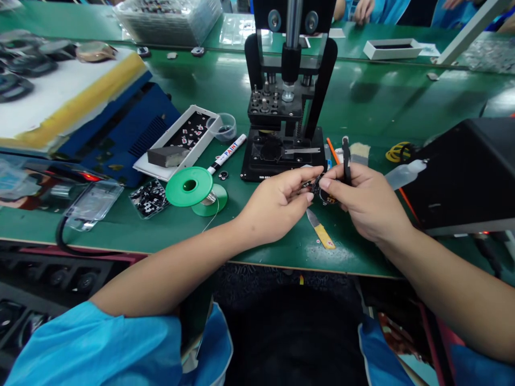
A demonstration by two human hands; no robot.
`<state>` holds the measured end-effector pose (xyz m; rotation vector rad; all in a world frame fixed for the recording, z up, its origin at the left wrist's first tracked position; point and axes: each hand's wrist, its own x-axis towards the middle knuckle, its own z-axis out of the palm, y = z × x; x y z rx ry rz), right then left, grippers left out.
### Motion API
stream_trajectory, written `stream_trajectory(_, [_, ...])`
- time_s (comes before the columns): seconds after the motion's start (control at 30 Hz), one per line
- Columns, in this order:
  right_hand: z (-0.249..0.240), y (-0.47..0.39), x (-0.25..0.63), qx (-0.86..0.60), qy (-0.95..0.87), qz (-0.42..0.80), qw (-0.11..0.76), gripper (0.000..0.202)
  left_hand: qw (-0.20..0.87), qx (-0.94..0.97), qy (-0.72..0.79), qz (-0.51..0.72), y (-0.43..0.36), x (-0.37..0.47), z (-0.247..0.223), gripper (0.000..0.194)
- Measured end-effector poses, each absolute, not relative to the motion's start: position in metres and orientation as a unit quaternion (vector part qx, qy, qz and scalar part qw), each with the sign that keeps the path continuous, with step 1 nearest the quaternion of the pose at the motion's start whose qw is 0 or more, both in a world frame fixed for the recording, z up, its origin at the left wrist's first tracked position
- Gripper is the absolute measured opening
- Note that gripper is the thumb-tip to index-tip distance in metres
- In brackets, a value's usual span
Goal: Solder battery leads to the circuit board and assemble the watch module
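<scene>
Above the green bench, my left hand (277, 203) is closed, its thumb and fingertips pinching the left edge of a small dark part. This small black round part (328, 198) shows orange-gold marks, and the fingers hide much of it. My right hand (366, 198) is closed on the part's right side. A slim black tool (345, 153), perhaps tweezers, stands up between the right hand's fingers. Below the hands lies a yellow-handled knife (322, 230) on the bench. Just behind them stands a black press (285, 112) with a metal strip on its base.
Left of my hands are a green solder spool (189, 186), a paint marker (227, 153), a white tray (161, 171) and a clear cup (222, 127). A blue machine (132, 123) stands farther left. At right are a brush (359, 153), a bottle (406, 172) and a black box (470, 171). Co-workers sit opposite.
</scene>
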<state>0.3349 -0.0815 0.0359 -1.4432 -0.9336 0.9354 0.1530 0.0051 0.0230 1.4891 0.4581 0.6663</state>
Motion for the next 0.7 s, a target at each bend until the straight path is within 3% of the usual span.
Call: stream_trajectory(0.7, [0.0319,-0.0787,0.3393,-0.614,-0.432,0.370,0.547,0.015,0.443,0.829,0.159,0.302,0.0099,0.1480,0.0221,0.052])
